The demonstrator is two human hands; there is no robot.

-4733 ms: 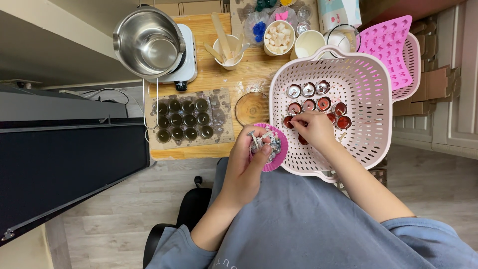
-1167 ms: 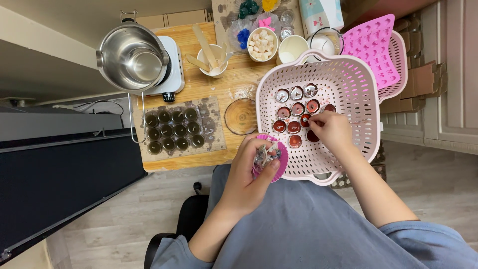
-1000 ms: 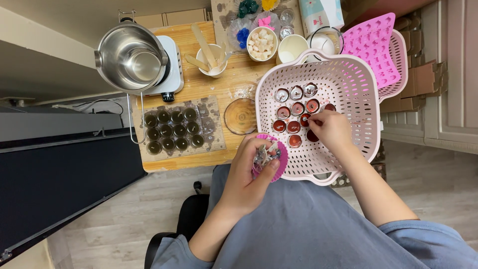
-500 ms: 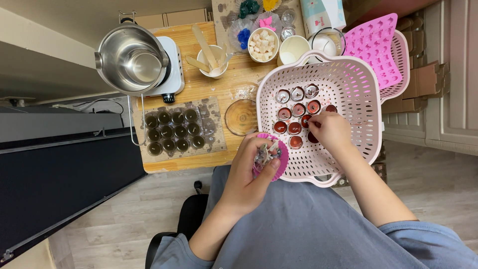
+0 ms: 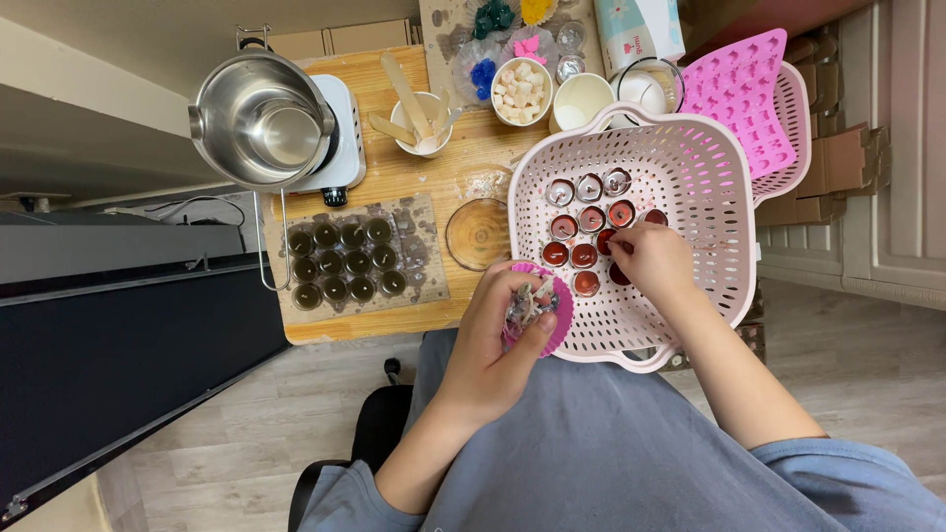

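Candle cups [image 5: 591, 222] fill the pink basket [image 5: 705, 246]; right hand [image 5: 652, 258] pinches 1, grip nearly closed. Left hand [image 5: 503, 340] clasps a wick-filled pink mould [image 5: 557, 305]; tilting could spill wicks.

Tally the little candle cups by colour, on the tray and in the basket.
Dark cups on the tray: 12
Silver cups in the basket: 3
Red cups in the basket: at least 7, right hand hides some
Total: at least 22
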